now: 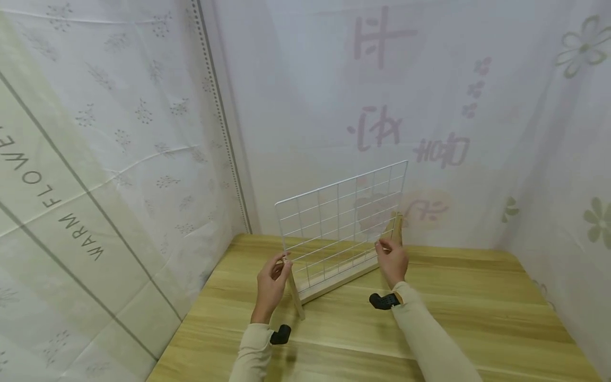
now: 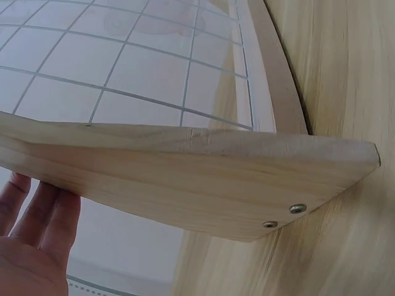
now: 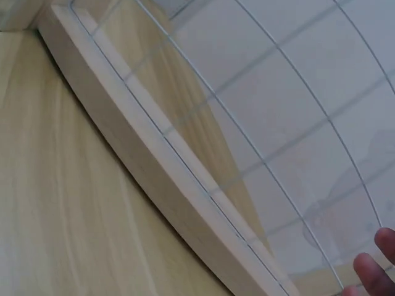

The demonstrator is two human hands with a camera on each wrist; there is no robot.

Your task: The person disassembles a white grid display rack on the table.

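A white wire grid panel [image 1: 339, 228] stands upright and slightly tilted in a light wooden base [image 1: 340, 278], its lower edge in a groove along the bar [image 3: 160, 160]. Wooden side pieces flank it; the left one [image 2: 185, 160] shows two metal screws near its foot. My left hand [image 1: 271, 284] pinches the upper end of the left side piece, with fingers [image 2: 58, 228] behind the wood. At the other end, my right hand [image 1: 393, 261] is beside the right side piece [image 1: 398, 225], its fingertips [image 3: 373, 274] over the grid; I cannot tell whether they grip it.
The stand rests on a wood-grain table [image 1: 453, 307]. Printed white curtains [image 1: 305, 106] hang close behind the table and along its left and right sides. A black wrist device [image 1: 383, 301] is on the right wrist, and another [image 1: 280, 335] on the left.
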